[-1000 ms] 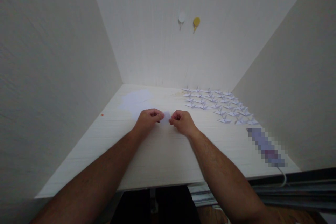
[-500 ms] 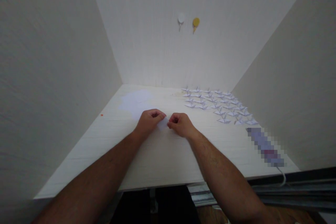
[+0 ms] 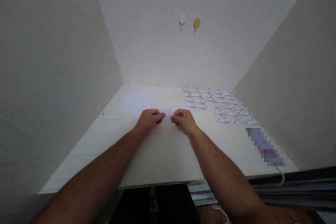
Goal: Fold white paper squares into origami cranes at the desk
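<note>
Counted: one small white paper (image 3: 168, 113); two wall hooks, a white hook (image 3: 182, 18) and a yellow hook (image 3: 196, 22); one red speck (image 3: 103, 113); one pixelated object (image 3: 265, 147) with a pale cord (image 3: 282, 177); well over twenty folded paper cranes (image 3: 215, 106), too closely set for an exact tally; white loose sheets (image 3: 136, 98), number impossible to tell. Underneath, a pale, faintly streaked worktop (image 3: 162, 161), enclosed by plain walls at left, right and back, with both hooks side by side on the back wall (image 3: 152, 42). Cranes in rows toward the right rear; loose sheets at the left rear. Pinched between thumb and fingers at its left end in the left hand's (image 3: 149, 120) grip, at its right edge in the right hand's (image 3: 184, 120): the small white paper, well apart from the cranes.
</note>
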A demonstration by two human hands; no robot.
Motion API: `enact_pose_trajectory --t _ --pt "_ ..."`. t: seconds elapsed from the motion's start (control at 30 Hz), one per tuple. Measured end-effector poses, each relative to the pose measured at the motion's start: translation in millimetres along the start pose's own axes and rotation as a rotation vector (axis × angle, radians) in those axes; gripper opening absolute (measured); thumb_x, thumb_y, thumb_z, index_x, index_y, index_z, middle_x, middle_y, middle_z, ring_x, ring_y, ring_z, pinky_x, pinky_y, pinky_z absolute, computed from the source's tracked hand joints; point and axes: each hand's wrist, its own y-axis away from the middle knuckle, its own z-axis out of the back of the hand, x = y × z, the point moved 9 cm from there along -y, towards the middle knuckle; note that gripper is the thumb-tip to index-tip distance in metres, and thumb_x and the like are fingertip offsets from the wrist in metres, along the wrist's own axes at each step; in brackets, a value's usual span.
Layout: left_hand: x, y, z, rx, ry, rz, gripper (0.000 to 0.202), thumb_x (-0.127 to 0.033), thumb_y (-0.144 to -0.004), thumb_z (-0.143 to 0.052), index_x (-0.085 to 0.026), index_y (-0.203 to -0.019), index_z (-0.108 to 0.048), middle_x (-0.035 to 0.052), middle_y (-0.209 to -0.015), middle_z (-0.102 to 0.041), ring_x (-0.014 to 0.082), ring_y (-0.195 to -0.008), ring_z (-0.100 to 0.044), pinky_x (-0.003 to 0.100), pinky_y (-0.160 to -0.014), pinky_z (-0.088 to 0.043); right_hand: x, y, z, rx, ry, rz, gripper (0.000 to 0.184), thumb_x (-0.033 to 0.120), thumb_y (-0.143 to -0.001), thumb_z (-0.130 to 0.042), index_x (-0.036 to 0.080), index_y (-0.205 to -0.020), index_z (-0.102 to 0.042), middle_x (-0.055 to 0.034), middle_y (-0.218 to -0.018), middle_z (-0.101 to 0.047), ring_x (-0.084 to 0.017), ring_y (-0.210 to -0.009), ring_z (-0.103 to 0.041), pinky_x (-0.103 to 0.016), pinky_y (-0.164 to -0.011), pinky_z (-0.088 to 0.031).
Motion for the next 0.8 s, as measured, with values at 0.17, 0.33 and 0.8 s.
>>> enact_pose_trajectory --t 0.17,0.33,0.8 --pt "-12.6 3.6 4.1 -0.03 -0.096 -0.035 0.033 -0.044 -0.067 -0.067 -0.017 -0.051 -0.057 -0.0023 -0.045 -0.052 0.0086 -0.043 -0.04 0.022 -0.046 -0.031 -1.6 -1.8 0.3 0.008 -0.077 -0.007 0.017 0.026 -0.058 -0.069 0.017 -0.061 -0.055 0.0018 -0.051 -0.06 -0.007 -0.04 -0.042 -0.02 -0.04 -0.028" --pt "-11.2 5.5 -8.6 0.136 -0.109 -0.048 0.033 -0.047 -0.071 -0.062 -0.017 -0.059 -0.064 0.0004 -0.05 -0.056 0.0104 -0.046 -0.045 0.022 -0.046 -0.032 0.4 -0.4 4.4 -0.013 -0.155 -0.025 0.019 0.026 -0.055 -0.07 0.017 -0.058 -0.053 0.0025 -0.048 -0.058 -0.007 -0.038 -0.042 -0.021 -0.04 -0.028" --pt "-11.8 4.8 -10.7 0.208 -0.17 -0.106 0.021 -0.038 -0.064 -0.071 -0.018 -0.065 -0.062 -0.0015 -0.055 -0.057 0.0114 -0.049 -0.046 0.024 -0.048 -0.034 -3.6 -1.7 6.5 0.038 -0.012 -0.013 0.014 0.023 -0.059 -0.067 0.016 -0.059 -0.055 0.0028 -0.048 -0.058 -0.007 -0.038 -0.041 -0.02 -0.039 -0.028"
